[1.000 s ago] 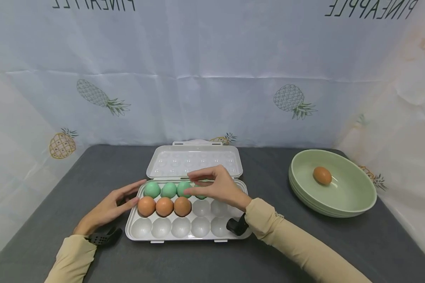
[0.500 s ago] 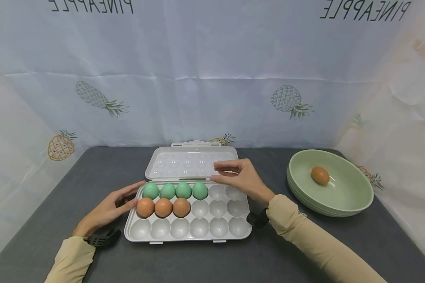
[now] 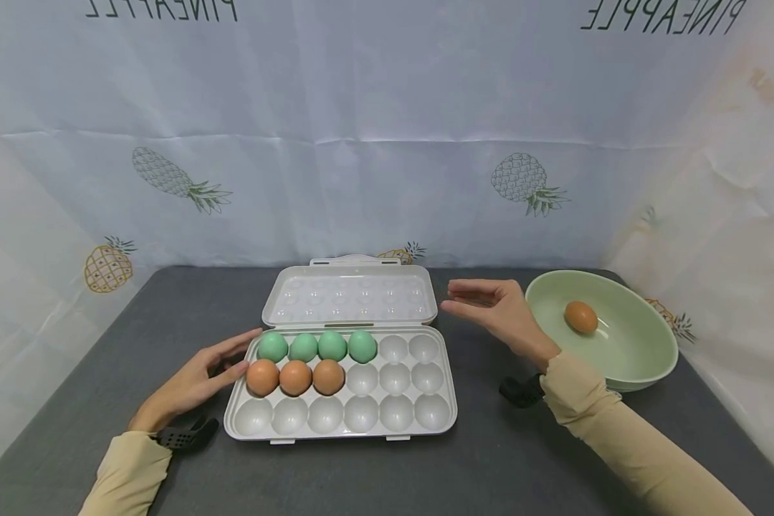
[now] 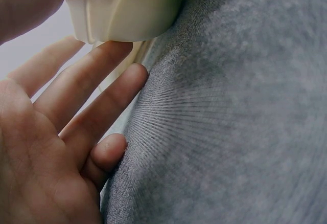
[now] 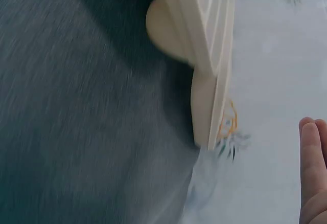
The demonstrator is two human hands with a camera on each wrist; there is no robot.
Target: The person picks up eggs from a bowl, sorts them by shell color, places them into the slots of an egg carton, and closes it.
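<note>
right hand open, empty, had left egg tray toward bowl | fourth green egg seated, back row | left hand flat against tray edge, likely steadying | brown egg remained in bowl
</note>
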